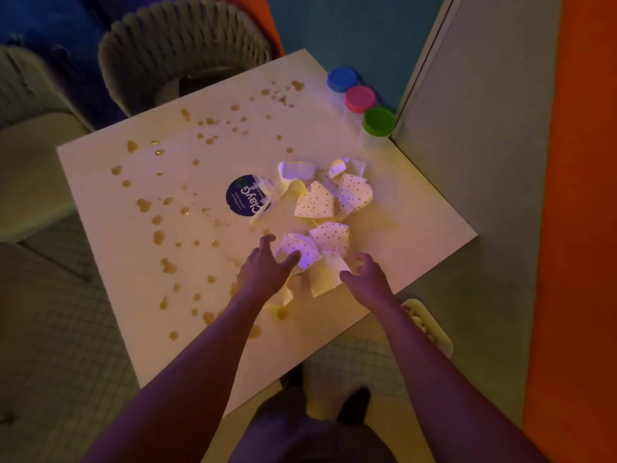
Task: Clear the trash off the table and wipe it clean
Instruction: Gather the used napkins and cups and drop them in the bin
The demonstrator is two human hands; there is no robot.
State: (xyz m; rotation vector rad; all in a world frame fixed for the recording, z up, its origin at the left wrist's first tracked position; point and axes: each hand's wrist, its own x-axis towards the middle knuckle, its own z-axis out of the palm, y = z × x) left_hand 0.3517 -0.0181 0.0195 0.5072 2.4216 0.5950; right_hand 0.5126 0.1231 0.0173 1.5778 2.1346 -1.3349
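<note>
A white square table (pixel 417 208) carries a heap of crumpled dotted paper napkins (pixel 330 198) right of its middle. A dark blue round label reading "ClayG" on a clear torn wrapper (pixel 245 198) lies just left of the heap. Brown liquid drops (pixel 157 237) are scattered over the left and far parts of the top. My left hand (pixel 263 270) reaches over the near napkins with fingers spread, touching a dotted one. My right hand (pixel 365 274) hovers at the heap's near right side with fingers loosely curled, holding nothing.
Three small tubs with blue (pixel 342 79), pink (pixel 360 99) and green (pixel 379 121) lids stand at the far right corner against a grey wall panel. A woven chair (pixel 187 45) stands behind the table. A white bin (pixel 430 325) sits on the floor at the right.
</note>
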